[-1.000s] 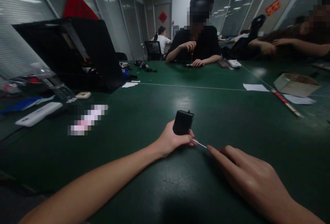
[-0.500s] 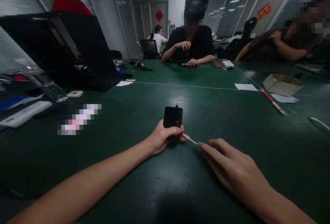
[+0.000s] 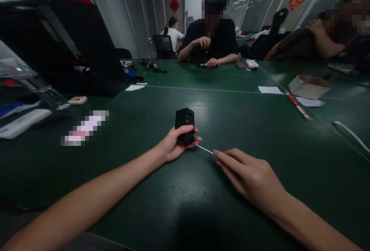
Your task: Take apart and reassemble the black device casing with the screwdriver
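My left hand (image 3: 173,145) is wrapped round a small black box (image 3: 184,120), thumb across its front and fingers behind. A small bright dot, like a screw, shows on the box's face. My right hand (image 3: 251,174) pinches a screwdriver (image 3: 204,148); only its thin metal shaft shows, the handle being hidden by the hand. The shaft's tip reaches the lower right corner of the box, and I cannot tell whether it sits in a screw. Both hands are held above the green table (image 3: 138,204).
A large black open case (image 3: 95,58) stands at the left, near a clear plastic item (image 3: 52,93) and a white device (image 3: 26,124). An open box (image 3: 309,86) and papers (image 3: 270,90) lie at the right. Opposite, a person (image 3: 208,39) works with an orange-handled screwdriver.
My left hand has turned the black box, so another side shows, and its thumb sits higher relative to the box. The screwdriver's tip is now at the box's lower corner. The view has shifted slightly.
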Tool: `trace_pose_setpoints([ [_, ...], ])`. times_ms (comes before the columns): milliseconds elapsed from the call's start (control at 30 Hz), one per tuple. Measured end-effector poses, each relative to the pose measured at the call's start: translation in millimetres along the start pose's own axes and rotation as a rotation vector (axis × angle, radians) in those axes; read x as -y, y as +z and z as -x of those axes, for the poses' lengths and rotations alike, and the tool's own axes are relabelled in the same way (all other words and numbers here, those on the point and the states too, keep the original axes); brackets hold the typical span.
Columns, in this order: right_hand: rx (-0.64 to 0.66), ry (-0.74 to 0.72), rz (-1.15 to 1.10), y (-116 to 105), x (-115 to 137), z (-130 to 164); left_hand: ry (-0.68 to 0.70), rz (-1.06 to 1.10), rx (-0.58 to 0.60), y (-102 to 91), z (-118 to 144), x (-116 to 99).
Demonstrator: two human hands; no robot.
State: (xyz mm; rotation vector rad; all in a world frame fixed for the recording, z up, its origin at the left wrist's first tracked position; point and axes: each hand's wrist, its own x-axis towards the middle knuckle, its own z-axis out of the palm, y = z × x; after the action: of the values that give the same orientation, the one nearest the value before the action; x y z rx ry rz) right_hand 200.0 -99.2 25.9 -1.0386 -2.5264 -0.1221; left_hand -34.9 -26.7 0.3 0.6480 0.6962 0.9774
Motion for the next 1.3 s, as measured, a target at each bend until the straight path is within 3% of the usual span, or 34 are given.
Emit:
trace_pose_setpoints([
  [400, -0.024, -0.006, 0.021, -1.7, 1.2, -4.5, 0.05, -0.019, -0.033, 6.6, 1.5, 2.3],
  [767, 0.031, 0.022, -0.02, -2.2, 2.2, -3.3, 0.044, 0.019, -0.059, 8.0, 2.4, 2.0],
  [1300, 0.036, 0.035, -0.018, -5.2, 3.5, -4.7, 0.056, 0.015, -0.018, 4.3, -0.5, 5.1],
])
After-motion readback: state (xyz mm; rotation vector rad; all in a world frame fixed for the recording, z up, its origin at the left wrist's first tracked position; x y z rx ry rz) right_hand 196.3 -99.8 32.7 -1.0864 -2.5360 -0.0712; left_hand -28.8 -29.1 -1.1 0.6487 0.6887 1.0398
